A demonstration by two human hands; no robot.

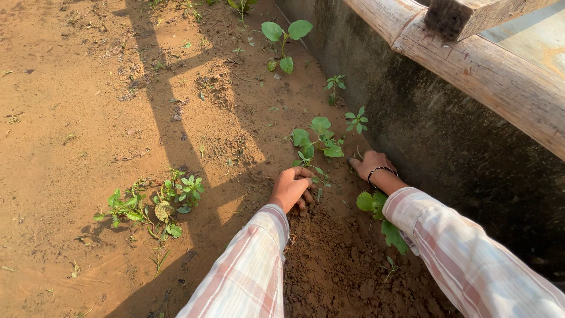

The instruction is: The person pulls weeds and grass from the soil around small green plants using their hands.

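Note:
My left hand [291, 187] rests knuckles-down on bare brown soil, fingers curled, at the foot of a small green weed [315, 141]. Whether it grips the stem is hidden. My right hand [371, 164], with a dark bangle on the wrist, presses its fingers into the soil just right of the same weed, close to the wall. Both sleeves are pink-and-white checked. Darker, loosened earth [335, 259] lies between my forearms.
A dark concrete wall [447, 135] runs along the right, topped by a thick wooden pole [494, 76]. More small weeds [284, 41] grow along the wall's base. A clump of uprooted-looking weeds [156, 203] lies on the soil at left. Shadows cross the ground.

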